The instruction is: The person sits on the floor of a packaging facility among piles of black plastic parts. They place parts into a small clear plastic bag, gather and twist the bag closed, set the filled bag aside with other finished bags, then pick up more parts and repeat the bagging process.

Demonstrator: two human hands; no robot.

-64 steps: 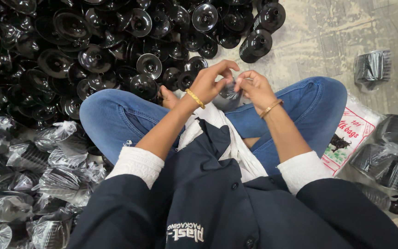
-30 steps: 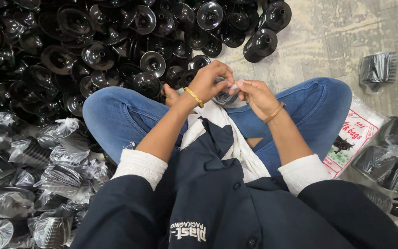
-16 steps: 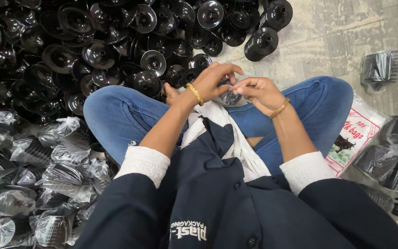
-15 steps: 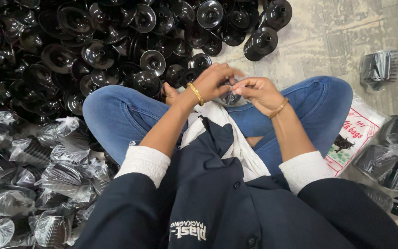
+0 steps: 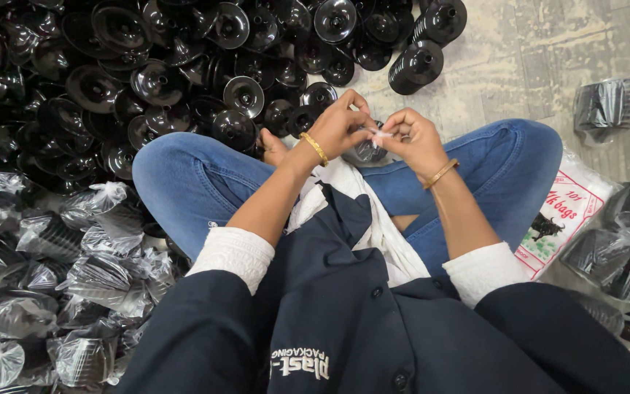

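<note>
The left hand (image 5: pixel 339 128) and the right hand (image 5: pixel 411 137) are meeting above the lap, both pinching the twisted clear plastic neck of a small bagged black part (image 5: pixel 367 149), which is hanging just under the fingers. At 10 to 12 o'clock a heap of loose black round plastic parts (image 5: pixel 184 66) is lying on the floor. At 8 o'clock, bagged parts (image 5: pixel 60 270) are piling up. At 3 o'clock, a printed packet of bags (image 5: pixel 566 215) is resting beside the knee.

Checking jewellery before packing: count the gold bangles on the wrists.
2. One gold bangle sits on the left wrist, behind the left hand; the other bangle sits on the right wrist, behind the right hand. The sleeves could hide more.
</note>
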